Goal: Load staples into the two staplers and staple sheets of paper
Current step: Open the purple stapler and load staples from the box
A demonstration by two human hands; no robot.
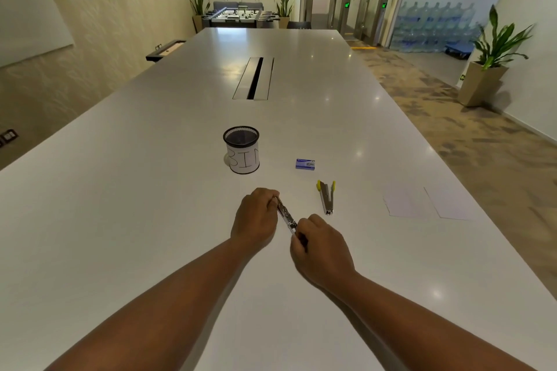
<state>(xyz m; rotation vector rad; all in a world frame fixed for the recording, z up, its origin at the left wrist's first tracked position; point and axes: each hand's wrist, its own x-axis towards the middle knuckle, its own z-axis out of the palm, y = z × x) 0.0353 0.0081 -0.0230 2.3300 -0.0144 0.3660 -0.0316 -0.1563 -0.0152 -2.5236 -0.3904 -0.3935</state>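
Both hands (256, 214) grip a slim metal stapler (287, 218) — shiny

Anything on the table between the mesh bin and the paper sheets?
Yes, head view: the blue staple box and the open yellow-tipped stapler lie between the bin and the sheets, apart from both.

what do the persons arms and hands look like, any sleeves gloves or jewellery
Both forearms are bare as far as the picture shows, with no sleeve in view. The left hand and the right hand wear no gloves. No watch, bracelet or ring is visible on either.
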